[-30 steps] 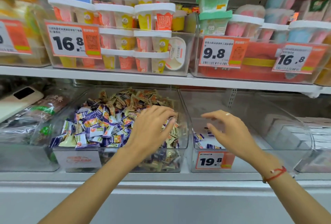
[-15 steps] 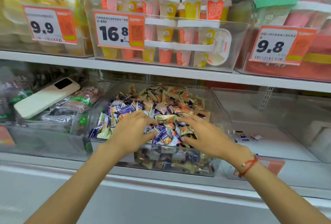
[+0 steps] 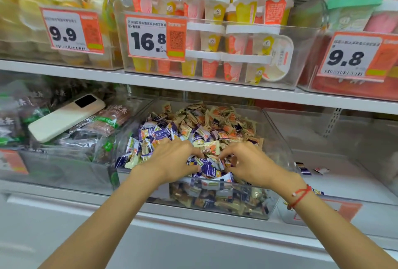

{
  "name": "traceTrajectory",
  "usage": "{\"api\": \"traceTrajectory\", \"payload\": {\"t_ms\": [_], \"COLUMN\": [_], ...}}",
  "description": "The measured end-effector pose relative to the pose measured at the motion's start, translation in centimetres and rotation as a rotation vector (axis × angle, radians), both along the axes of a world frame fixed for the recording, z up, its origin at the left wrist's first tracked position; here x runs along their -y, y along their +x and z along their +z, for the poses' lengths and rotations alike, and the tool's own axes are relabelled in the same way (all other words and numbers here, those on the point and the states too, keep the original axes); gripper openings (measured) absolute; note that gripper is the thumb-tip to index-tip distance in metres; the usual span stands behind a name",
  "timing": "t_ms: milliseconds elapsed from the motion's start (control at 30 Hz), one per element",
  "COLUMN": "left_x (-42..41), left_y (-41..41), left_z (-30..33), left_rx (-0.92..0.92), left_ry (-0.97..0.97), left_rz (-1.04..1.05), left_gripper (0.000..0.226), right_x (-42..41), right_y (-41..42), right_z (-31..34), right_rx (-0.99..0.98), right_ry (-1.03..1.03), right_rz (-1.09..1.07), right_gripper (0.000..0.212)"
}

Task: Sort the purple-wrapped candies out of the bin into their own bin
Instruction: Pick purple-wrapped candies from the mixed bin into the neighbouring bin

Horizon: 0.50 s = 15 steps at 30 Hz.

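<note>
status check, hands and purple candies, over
Left hand and right hand both digging in mixed candy bin. Grip unclear. Few purple candies in right bin. Nothing blocking.

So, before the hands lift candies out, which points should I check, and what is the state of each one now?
1. Both hands are over the mixed bin: ok, the left hand and right hand are in the front of the pile.
2. Purple candies within reach: ok, several lie between the hands.
3. Firm grip on purple only: cannot tell, the curled fingers hide what they hold.
4. Cream and orange candy kept out of the grip: cannot tell, it lies right at the fingertips.
5. Target bin on the right has room: ok, only a few candies in it.
</note>
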State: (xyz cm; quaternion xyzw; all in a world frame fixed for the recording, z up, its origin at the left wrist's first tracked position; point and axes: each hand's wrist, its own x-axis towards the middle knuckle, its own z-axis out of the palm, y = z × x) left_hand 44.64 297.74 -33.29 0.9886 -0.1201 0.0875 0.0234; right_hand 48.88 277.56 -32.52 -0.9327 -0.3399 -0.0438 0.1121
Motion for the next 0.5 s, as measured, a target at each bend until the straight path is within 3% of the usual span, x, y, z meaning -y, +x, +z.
{"api": "traceTrajectory", "payload": {"t_ms": [200,300,400,500], "left_x": [0.8,0.9,1.2,3.7], "left_y": [-0.6,-1.4,-2.0,-2.8], "left_z": [-1.5,-2.2,-2.1,-0.7], "left_rx": [0.346,0.508,0.539,0.478], "left_ry": [-0.125,-0.272,-0.344,-0.585], "left_rz": [0.024,0.042,0.017,0.017], "left_gripper": [0.031,0.028,0.028,0.037], "right_x": [1.8,3.5,5.7,8.1], "right_y": [-1.4,-2.5,-3.4,-4.0], "right_z": [0.7,0.9,1.8,2.8], "right_rx": [-0.024,0.042,0.176,0.356], "right_ry": [0.145,0.252,0.427,0.538], "right_rz": [-0.033,-0.051,-0.016,-0.045], "right_gripper": [0.057,0.048,0.040,0.037]}}
